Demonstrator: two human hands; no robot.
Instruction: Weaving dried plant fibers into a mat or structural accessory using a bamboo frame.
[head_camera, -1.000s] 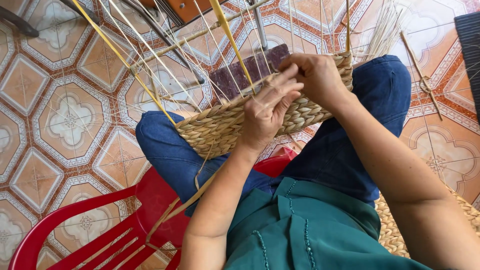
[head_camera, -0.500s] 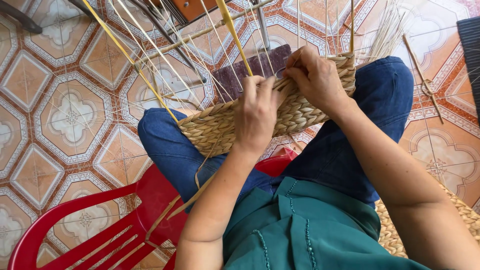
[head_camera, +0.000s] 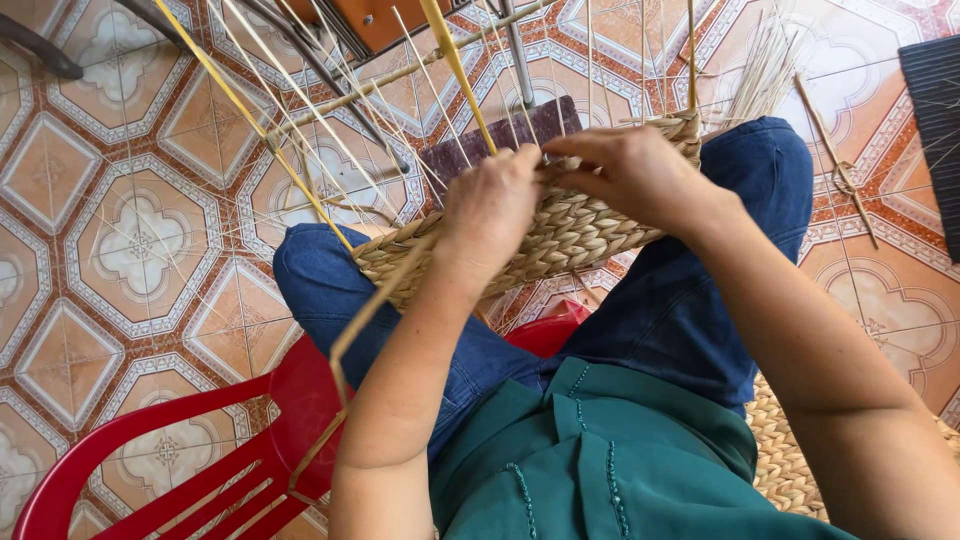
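A half-woven straw basket (head_camera: 570, 235) rests on my lap across my blue-jeaned knees. Thin upright reeds (head_camera: 330, 110) stand up from its rim and fan out. My left hand (head_camera: 490, 215) is curled on the basket's upper edge and pinches a yellow-green weaving strand (head_camera: 455, 70). My right hand (head_camera: 630, 175) lies on the rim just beside it, fingers closed on the weave at the spot where the two hands meet. A loose flat strand (head_camera: 345, 350) hangs down under my left forearm.
I sit on a red plastic chair (head_camera: 180, 450) over a patterned tile floor (head_camera: 130, 240). A woven mat (head_camera: 790, 450) lies at my right hip. Loose reeds and a pair of scissors (head_camera: 845, 180) lie on the floor to the right. A dark mat (head_camera: 930, 100) is at the far right.
My left hand has slid up from the basket's side to its top edge, closing against my right hand. The view has shifted slightly; the basket stays on my lap.
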